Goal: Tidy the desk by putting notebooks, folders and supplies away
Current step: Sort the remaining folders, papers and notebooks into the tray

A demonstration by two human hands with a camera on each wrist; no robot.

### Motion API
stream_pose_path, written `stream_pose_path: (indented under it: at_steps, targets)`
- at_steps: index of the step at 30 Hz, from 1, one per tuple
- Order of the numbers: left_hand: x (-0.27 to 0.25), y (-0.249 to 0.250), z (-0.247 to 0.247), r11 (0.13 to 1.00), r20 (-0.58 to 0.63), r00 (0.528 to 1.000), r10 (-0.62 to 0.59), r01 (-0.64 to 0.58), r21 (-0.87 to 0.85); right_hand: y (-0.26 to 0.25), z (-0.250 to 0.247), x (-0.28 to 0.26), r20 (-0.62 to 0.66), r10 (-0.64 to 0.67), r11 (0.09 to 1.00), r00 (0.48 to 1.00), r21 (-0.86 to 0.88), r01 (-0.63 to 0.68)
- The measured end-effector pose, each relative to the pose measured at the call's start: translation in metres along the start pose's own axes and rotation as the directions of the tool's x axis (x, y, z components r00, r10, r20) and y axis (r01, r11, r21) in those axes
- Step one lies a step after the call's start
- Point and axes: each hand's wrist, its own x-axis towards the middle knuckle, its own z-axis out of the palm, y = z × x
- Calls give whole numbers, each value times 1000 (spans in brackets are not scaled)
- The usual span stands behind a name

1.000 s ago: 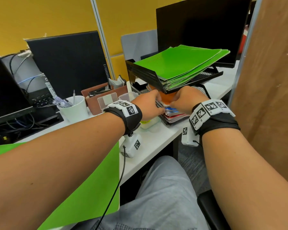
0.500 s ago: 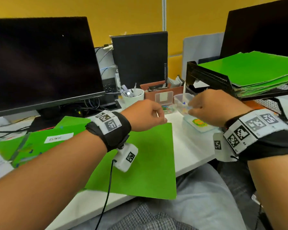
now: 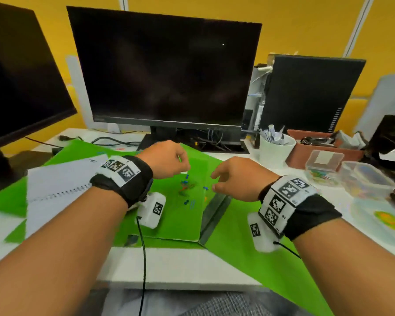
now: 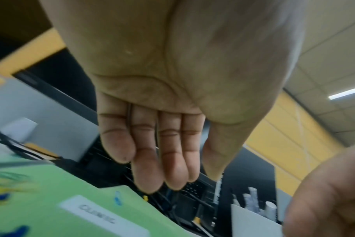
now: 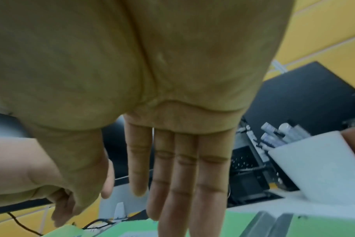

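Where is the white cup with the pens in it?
In the head view, the white cup stands on the desk at the right, between the monitor's base and the brown tray.

Bright overhead light; wrist views blurred, perhaps motion.

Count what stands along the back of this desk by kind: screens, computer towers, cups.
Screens: 2 (middle screen, left screen)
Computer tower: 1
White cup: 1
Total: 4
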Motion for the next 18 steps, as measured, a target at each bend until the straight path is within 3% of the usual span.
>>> stream_pose_path:
  at_steps: [4, 10, 13, 18]
  targets:
    - [-6, -41, -6, 991, 2, 993, -118, 118, -56, -15, 22, 28, 39, 57, 998, 998, 22, -58]
    - [-13, -50, 15, 973, -3, 978, -210, 209, -97, -22, 45, 49, 63, 107, 991, 992, -92, -101]
    - [-12, -42, 25, 964, 51, 977, -208, 213, -159, -30, 46, 57, 63, 94, 984, 994, -159, -83]
    - [-4, -29, 31, 950, 119, 973, -196, 219, -222, -44, 57, 73, 176, 44, 963, 983, -270, 5]
